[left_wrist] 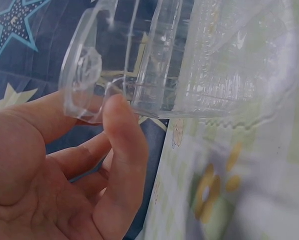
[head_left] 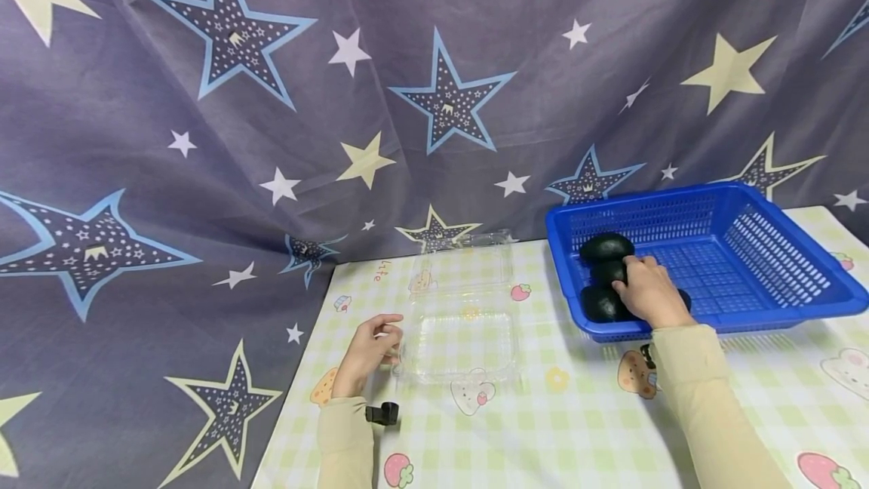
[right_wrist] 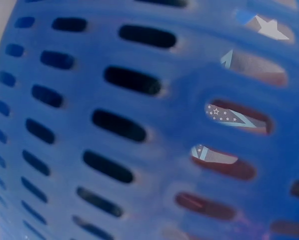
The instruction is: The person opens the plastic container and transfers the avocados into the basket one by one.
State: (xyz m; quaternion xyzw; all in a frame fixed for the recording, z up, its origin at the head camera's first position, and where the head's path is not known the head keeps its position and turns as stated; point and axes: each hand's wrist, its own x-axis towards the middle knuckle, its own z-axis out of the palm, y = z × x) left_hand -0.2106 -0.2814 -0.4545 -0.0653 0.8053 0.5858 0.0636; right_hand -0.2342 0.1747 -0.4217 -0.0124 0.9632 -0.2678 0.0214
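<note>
My left hand [head_left: 372, 347] pinches the edge of a clear plastic clamshell box [head_left: 462, 345] between thumb and finger. In the left wrist view the box's rim [left_wrist: 82, 80] lies between them, and the other fingers are curled below. The box lies open, its lid [head_left: 462, 262] folded back towards the curtain. My right hand [head_left: 653, 294] reaches into the blue basket [head_left: 774, 315], thumb and fingers around a dark green avocado [head_left: 607, 272]. Other avocados [head_left: 606, 247] lie beside it at the basket's left end. In the right wrist view the basket wall [right_wrist: 184, 100] hides that hand.
A tablecloth [head_left: 557, 429] with green checks and cartoon prints covers the table. Behind it hangs a dark curtain [head_left: 305, 96] with stars. The basket's raised, slotted walls surround the avocados. A black wrist camera [head_left: 383, 413] sits by the left sleeve.
</note>
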